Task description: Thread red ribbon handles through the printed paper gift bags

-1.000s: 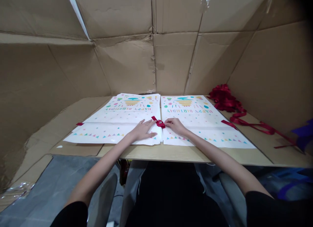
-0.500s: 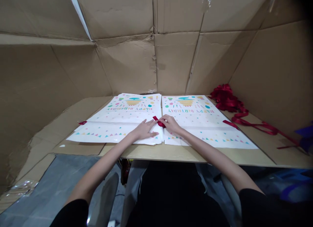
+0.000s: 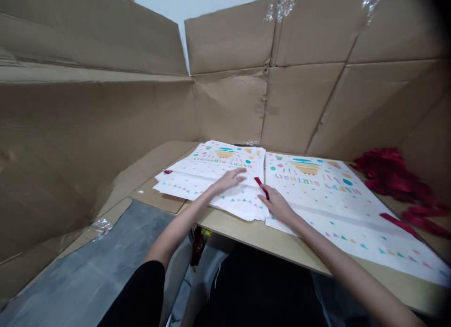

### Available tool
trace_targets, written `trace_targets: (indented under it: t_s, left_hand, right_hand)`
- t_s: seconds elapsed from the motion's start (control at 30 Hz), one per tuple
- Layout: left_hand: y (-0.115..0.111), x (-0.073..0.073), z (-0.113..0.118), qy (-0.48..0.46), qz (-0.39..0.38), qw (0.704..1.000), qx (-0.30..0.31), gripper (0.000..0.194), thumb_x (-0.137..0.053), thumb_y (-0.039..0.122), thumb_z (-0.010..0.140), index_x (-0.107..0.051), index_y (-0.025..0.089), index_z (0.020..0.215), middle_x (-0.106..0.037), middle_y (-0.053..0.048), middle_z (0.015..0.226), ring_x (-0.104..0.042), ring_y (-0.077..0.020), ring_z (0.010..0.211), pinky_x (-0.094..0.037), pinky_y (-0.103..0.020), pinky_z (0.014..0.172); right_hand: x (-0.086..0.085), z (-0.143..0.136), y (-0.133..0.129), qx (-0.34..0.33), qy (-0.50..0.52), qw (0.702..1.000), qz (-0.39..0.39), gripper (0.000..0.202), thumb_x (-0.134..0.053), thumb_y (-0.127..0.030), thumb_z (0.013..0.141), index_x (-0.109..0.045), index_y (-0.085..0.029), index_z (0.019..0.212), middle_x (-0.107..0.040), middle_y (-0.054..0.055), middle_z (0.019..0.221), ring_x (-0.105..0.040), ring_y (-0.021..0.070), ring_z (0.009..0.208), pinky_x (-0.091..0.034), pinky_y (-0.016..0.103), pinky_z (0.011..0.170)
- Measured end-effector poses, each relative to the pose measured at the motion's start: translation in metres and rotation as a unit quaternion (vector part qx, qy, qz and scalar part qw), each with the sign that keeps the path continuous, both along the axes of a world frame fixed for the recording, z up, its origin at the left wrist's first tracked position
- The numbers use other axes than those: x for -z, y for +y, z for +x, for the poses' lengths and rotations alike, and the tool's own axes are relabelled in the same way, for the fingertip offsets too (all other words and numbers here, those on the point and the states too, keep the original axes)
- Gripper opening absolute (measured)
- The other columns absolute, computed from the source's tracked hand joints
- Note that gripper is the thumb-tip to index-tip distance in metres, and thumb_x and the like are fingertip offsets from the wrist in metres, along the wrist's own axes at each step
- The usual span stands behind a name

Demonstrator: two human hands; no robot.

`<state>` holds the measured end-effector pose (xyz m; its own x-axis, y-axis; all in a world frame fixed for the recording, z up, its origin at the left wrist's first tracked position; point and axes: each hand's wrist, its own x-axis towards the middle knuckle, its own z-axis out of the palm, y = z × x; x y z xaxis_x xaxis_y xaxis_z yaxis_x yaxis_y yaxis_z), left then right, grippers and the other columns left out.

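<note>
Sheets (image 3: 319, 202) reading HAPPY BIRTHDAY (inverted), left grip (image 3: 227, 182) spread, right grip (image 3: 278, 206) pinching ribbon (image 3: 259, 182)

Shiny tape (image 3: 284, 7) clings to brown cardboard walls (image 3: 229, 99).

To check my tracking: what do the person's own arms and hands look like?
The left hand and right hand wear no gloves, and no watch or band shows. A plain black sleeve covers the left arm to about the elbow. The right arm is bare as far as it shows.
</note>
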<state>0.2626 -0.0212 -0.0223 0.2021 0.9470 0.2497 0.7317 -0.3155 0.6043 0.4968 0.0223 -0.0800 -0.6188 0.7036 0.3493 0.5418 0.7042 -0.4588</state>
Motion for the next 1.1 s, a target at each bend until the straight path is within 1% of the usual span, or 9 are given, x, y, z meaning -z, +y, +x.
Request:
trace_targets:
  t_s: [0.07,0.1,0.2,0.27,0.37,0.53,0.67,0.93,1.1]
  left_hand:
    - [-0.012,-0.011,-0.047,-0.06,0.038,0.988,-0.138,0.041,-0.041,0.029,0.086,-0.054,0.014,0.122,-0.054,-0.012,0.13,-0.049,-0.023,0.119,-0.036,-0.037,0.102]
    - [-0.02,-0.016,-0.074,-0.087,0.065,0.969,-0.221,0.036,-0.043,0.026,0.084,-0.058,0.013,0.115,-0.059,-0.013,0.123,-0.053,-0.0234,0.115,-0.038,-0.037,0.1]
    - [-0.053,-0.024,-0.153,-0.182,0.142,0.855,-0.465,0.023,-0.052,0.014,0.075,-0.06,0.014,0.096,-0.061,-0.013,0.112,-0.054,-0.0232,0.111,-0.039,-0.035,0.098]
    - [-0.075,-0.024,-0.191,-0.299,0.16,0.766,-0.546,0.023,-0.058,0.005,0.066,-0.056,0.016,0.086,-0.06,-0.01,0.108,-0.052,-0.0223,0.114,-0.04,-0.032,0.096]
    - [-0.098,-0.018,-0.215,-0.383,0.124,0.737,-0.543,0.023,-0.058,0.001,0.067,-0.05,0.017,0.081,-0.061,-0.009,0.093,-0.06,-0.0207,0.1,-0.048,-0.029,0.084]
    - [-0.105,-0.013,-0.207,-0.484,0.069,0.719,-0.493,0.015,-0.048,0.001,0.08,-0.047,0.016,0.074,-0.06,-0.006,0.073,-0.064,-0.0123,0.071,-0.052,-0.023,0.071]
    - [-0.104,-0.011,-0.203,-0.511,0.051,0.706,-0.487,0.015,-0.051,0.001,0.081,-0.046,0.015,0.077,-0.058,-0.004,0.069,-0.062,-0.011,0.06,-0.052,-0.024,0.068]
    - [-0.094,-0.015,-0.197,-0.516,0.029,0.731,-0.445,0.032,-0.062,-0.007,0.069,-0.048,0.016,0.087,-0.062,-0.001,0.067,-0.066,-0.0149,0.066,-0.053,-0.027,0.071]
    - [-0.069,-0.03,-0.18,-0.499,-0.019,0.756,-0.422,0.021,-0.063,-0.005,0.068,-0.057,0.014,0.072,-0.063,-0.002,0.059,-0.065,-0.0152,0.064,-0.052,-0.023,0.068]
  right_hand:
    - [0.001,0.0,-0.001,-0.003,0.011,1.0,-0.002,0.052,-0.044,-0.05,0.088,-0.047,-0.015,0.126,-0.055,0.015,0.124,-0.049,0.0281,0.116,-0.036,0.043,0.1]
    - [0.001,-0.001,-0.001,-0.004,0.016,1.0,-0.005,0.053,-0.046,-0.052,0.086,-0.048,-0.016,0.125,-0.054,0.015,0.125,-0.048,0.0286,0.117,-0.036,0.043,0.101]
    - [0.002,-0.002,-0.001,0.003,0.032,0.999,-0.019,0.058,-0.05,-0.055,0.083,-0.047,-0.016,0.125,-0.053,0.016,0.127,-0.047,0.0294,0.119,-0.035,0.044,0.101]
    - [0.003,-0.003,-0.002,0.013,0.041,0.999,-0.033,0.059,-0.05,-0.055,0.081,-0.046,-0.016,0.126,-0.052,0.016,0.128,-0.047,0.0295,0.119,-0.036,0.045,0.101]
    - [0.004,-0.003,-0.002,0.026,0.048,0.997,-0.053,0.06,-0.053,-0.056,0.079,-0.046,-0.019,0.126,-0.052,0.014,0.129,-0.048,0.0297,0.119,-0.037,0.044,0.099]
    - [0.004,-0.003,-0.001,0.041,0.051,0.996,-0.059,0.062,-0.055,-0.058,0.077,-0.047,-0.02,0.125,-0.053,0.012,0.129,-0.048,0.0294,0.119,-0.038,0.043,0.099]
    - [-0.002,-0.002,-0.002,0.044,0.041,0.996,-0.072,0.064,-0.057,-0.057,0.075,-0.048,-0.019,0.126,-0.053,0.013,0.129,-0.049,0.0295,0.117,-0.039,0.042,0.097]
    - [-0.006,0.003,-0.001,0.077,0.09,0.982,-0.144,0.067,-0.067,-0.053,0.067,-0.049,-0.021,0.123,-0.057,0.011,0.125,-0.06,0.0288,0.1,-0.047,0.042,0.086]
    - [-0.009,0.016,0.001,0.086,0.21,0.935,-0.272,0.063,-0.073,-0.042,0.06,-0.051,-0.02,0.115,-0.053,0.013,0.129,-0.058,0.0285,0.107,-0.051,0.039,0.082]
